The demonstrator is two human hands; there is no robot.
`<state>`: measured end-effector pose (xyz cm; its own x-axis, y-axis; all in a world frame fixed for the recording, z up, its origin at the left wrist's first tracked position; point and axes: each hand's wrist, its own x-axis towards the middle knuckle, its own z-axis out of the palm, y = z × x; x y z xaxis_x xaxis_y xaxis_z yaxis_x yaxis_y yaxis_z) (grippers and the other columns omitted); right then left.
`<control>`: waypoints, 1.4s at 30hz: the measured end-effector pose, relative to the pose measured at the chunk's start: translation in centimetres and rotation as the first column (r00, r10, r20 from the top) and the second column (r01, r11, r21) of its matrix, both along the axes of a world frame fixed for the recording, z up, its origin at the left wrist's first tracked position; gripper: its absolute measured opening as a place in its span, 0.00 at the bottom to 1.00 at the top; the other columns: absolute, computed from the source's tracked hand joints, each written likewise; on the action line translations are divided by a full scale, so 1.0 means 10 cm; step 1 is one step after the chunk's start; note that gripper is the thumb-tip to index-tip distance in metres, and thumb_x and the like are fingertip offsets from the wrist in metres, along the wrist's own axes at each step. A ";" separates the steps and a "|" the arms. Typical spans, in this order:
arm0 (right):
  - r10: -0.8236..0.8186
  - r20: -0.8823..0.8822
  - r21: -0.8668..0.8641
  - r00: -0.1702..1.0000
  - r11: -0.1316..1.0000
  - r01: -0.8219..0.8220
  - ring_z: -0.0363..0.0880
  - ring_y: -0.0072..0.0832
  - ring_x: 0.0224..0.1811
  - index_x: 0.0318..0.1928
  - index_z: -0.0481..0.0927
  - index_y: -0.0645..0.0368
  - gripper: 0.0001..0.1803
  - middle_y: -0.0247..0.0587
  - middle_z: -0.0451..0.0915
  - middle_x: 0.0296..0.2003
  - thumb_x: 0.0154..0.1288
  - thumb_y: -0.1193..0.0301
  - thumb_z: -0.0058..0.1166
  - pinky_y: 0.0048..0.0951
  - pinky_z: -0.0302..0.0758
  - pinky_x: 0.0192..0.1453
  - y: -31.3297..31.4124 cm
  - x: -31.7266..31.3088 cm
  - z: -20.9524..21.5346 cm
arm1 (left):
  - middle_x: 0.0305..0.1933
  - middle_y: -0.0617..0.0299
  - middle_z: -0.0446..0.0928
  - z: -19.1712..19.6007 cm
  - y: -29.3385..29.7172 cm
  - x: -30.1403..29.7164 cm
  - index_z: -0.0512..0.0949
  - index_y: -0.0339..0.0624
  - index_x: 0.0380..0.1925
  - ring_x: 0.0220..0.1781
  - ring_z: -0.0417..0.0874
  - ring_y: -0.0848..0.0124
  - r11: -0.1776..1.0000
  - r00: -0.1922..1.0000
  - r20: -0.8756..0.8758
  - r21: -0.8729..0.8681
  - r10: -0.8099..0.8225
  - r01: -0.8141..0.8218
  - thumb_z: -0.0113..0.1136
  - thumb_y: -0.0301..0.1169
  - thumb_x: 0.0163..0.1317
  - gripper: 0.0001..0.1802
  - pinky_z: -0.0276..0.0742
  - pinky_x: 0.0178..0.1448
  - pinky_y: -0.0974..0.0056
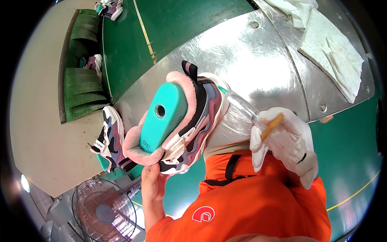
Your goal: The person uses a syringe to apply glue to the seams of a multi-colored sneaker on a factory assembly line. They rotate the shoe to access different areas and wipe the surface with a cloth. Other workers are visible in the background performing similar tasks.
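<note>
A sneaker (201,125) in pink, purple, black and white is tilted over the metal table, its plush pink collar around a turquoise shoe last (165,117). My bare left hand (152,177) grips the toe end from below, fingers partly hidden beneath it. My right hand (288,141), in a white glove, is closed on a clear syringe (242,105) with a green tip. That tip meets the sole's edge near the heel, where I cannot tell whether it touches. A yellow-brown stick (272,126) shows between the gloved fingers; whether it belongs to the syringe is unclear.
The metal table (225,44) carries a white pad with cloths (334,52) at the far right. Another sneaker (111,139) lies left. More shoes sit by a green strip curtain (84,92) and on the green surface beyond. A fan (105,213) stands lower left.
</note>
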<state>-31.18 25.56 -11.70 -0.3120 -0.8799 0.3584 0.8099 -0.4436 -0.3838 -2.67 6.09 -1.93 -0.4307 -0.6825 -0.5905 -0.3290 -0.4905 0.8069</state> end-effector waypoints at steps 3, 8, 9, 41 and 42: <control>-0.021 -0.044 -0.005 0.999 1.000 0.021 0.79 0.39 0.46 0.62 0.62 0.78 0.63 0.61 0.68 0.54 0.27 0.60 0.84 0.30 0.83 0.46 -0.03 0.00 -0.03 | 0.61 0.48 0.74 0.02 0.02 -0.01 0.65 0.27 0.62 0.58 0.80 0.59 0.999 0.999 -0.008 0.016 -0.037 0.037 0.55 0.41 0.70 0.30 0.80 0.59 0.51; -0.057 -0.058 0.099 0.997 0.993 0.063 0.82 0.32 0.37 0.64 0.60 0.78 0.69 0.52 0.77 0.45 0.18 0.58 0.85 0.26 0.81 0.43 -0.04 0.07 0.08 | 0.56 0.47 0.77 0.05 0.15 0.00 0.66 0.26 0.59 0.52 0.83 0.59 0.997 0.997 0.048 0.046 -0.059 0.057 0.56 0.46 0.68 0.33 0.83 0.54 0.55; -0.064 -0.060 0.129 0.996 0.989 0.071 0.82 0.31 0.36 0.63 0.61 0.77 0.67 0.51 0.78 0.44 0.20 0.58 0.85 0.26 0.81 0.42 -0.03 0.07 0.12 | 0.54 0.48 0.78 0.05 0.19 0.01 0.67 0.26 0.58 0.50 0.85 0.59 0.998 0.996 0.073 0.037 -0.050 0.047 0.57 0.48 0.67 0.34 0.85 0.51 0.56; -0.099 -0.105 0.528 0.990 0.838 0.140 0.81 0.33 0.36 0.63 0.65 0.76 0.36 0.57 0.78 0.43 0.53 0.77 0.60 0.29 0.80 0.38 0.10 0.28 0.97 | 0.58 0.55 0.76 -0.05 0.70 -0.32 0.71 0.31 0.59 0.59 0.78 0.67 0.837 0.962 -0.158 0.475 -0.224 0.272 0.64 0.20 0.58 0.27 0.73 0.65 0.61; -0.088 -0.111 0.548 0.990 0.826 0.135 0.81 0.34 0.35 0.62 0.65 0.76 0.36 0.57 0.78 0.43 0.52 0.76 0.61 0.29 0.80 0.38 0.09 0.28 0.99 | 0.59 0.55 0.76 -0.10 0.71 -0.30 0.70 0.31 0.60 0.59 0.78 0.67 0.835 0.957 -0.204 0.474 -0.204 0.279 0.64 0.20 0.59 0.27 0.73 0.65 0.61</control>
<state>-28.35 26.50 -1.79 -0.4120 -0.8988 -0.1500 0.7255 -0.2239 -0.6508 -5.64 13.21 -2.95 -0.6461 -0.1804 -0.7416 -0.3927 -0.7546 0.5257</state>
